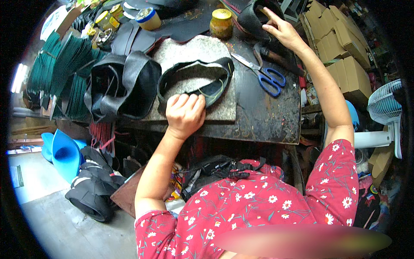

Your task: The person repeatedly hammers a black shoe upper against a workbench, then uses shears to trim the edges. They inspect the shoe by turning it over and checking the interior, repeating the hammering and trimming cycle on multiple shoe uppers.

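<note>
Red floral clothing (pixel 267 194) fronts a worktop (pixel 267 123) whose grey pad (pixel 181 49) bears a black loop (pixel 225 67), long axis rightward and away, seemingly pinched by the left hand (pixel 185 113), the right hand (pixel 282 32) spreading thumb and forefinger near cartons (pixel 347 80).

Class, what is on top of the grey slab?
On the slab sits a black loop, with the left hand closed over its near edge. Another black piece overlaps the slab's left side. The surface beneath all these is hidden.

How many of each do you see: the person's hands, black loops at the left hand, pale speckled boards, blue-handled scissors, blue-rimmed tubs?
Hands: 2
Black loop: 1
Pale board: 1
Blue-handled scissors: 1
Blue-rimmed tub: 1
Total: 6
</note>
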Action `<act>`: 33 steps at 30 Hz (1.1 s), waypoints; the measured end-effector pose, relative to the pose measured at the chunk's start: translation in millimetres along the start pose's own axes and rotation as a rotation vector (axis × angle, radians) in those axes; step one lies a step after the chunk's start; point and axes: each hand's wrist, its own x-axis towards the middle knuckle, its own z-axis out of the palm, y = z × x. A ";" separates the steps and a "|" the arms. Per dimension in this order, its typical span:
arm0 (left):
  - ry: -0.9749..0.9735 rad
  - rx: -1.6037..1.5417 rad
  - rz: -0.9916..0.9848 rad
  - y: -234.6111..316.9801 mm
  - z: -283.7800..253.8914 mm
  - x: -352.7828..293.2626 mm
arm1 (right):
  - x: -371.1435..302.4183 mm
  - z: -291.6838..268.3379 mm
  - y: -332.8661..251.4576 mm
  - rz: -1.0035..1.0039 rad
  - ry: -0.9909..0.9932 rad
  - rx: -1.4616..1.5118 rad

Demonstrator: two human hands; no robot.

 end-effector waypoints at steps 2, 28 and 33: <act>0.016 0.007 0.022 1.0 -4.7 1.8 | -4.9 -1.0 -26.7 -0.011 0.056 0.039; -0.480 0.134 -0.334 14.4 -28.5 9.8 | -83.7 79.4 -144.2 -0.123 -0.452 0.600; -0.297 0.086 -0.217 4.9 -20.1 18.2 | -89.7 78.4 -141.5 -0.203 -0.297 0.447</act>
